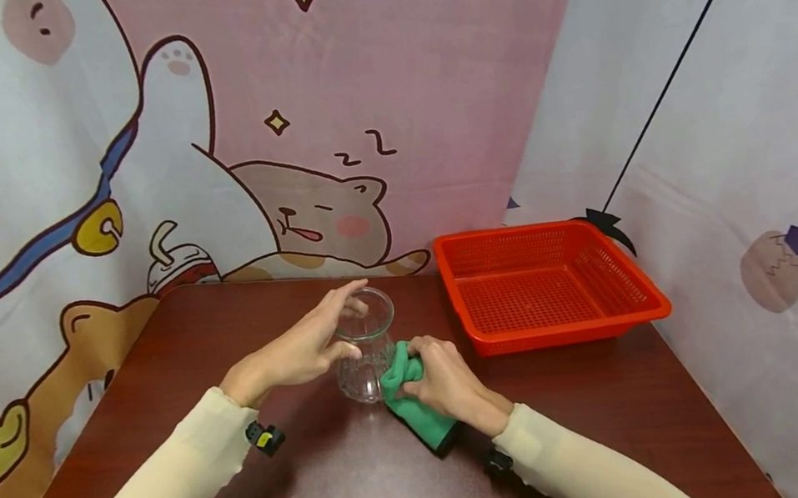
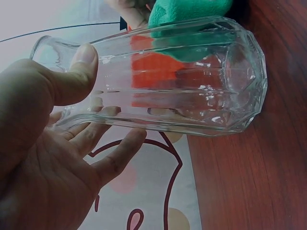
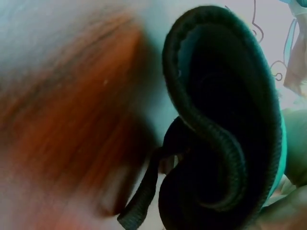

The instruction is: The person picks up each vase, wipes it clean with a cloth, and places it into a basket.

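A clear glass vase [image 1: 364, 371] with ribbed sides and a flared rim stands on the dark red-brown table. My left hand [image 1: 298, 348] holds it around the neck, thumb on the near side. In the left wrist view the thumb lies against the glass [image 2: 192, 91] and the fingers reach behind it. My right hand [image 1: 449, 377] grips a bunched green cloth [image 1: 421, 418] with a dark edge, right beside the vase's lower right side. The right wrist view shows the cloth's dark trim [image 3: 223, 139] folded in a loop, hiding most of the right hand.
A red plastic basket [image 1: 550, 338] with perforated sides stands at the back right of the table [image 1: 340, 492]. Behind the table hangs a cartoon-printed curtain [image 1: 424, 94], which also runs along both sides.
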The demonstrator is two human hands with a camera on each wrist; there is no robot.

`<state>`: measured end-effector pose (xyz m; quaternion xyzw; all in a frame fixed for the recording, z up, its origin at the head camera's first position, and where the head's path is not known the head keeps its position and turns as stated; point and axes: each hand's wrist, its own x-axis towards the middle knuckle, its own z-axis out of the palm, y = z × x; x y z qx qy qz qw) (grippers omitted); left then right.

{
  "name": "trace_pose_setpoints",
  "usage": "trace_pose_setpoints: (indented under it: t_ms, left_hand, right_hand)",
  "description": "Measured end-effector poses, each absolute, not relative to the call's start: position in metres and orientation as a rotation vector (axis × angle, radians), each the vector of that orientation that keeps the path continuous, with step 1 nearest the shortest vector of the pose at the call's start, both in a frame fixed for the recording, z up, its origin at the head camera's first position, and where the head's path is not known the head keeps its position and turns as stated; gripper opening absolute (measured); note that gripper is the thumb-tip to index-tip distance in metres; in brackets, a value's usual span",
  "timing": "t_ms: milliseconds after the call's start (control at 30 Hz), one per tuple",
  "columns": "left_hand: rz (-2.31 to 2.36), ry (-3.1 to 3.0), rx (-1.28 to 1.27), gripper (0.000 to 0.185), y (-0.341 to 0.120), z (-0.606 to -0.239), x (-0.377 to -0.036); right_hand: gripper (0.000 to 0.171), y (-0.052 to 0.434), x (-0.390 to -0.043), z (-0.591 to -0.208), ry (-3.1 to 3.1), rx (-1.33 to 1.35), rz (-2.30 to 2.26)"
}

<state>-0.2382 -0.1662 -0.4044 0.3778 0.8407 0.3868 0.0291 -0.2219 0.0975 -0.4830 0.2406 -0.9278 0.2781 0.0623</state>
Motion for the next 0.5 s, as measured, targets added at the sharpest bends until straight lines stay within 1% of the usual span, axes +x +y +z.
trace_pose_setpoints:
  t_ms: [500]
  left_hand:
    - [1.225, 2.574, 1.193, 0.098, -0.1659, -0.4035, -0.2390]
  right_hand:
    - [0.045, 0.0952, -0.2213, -0.4734, -2.744, 0.695, 0.951]
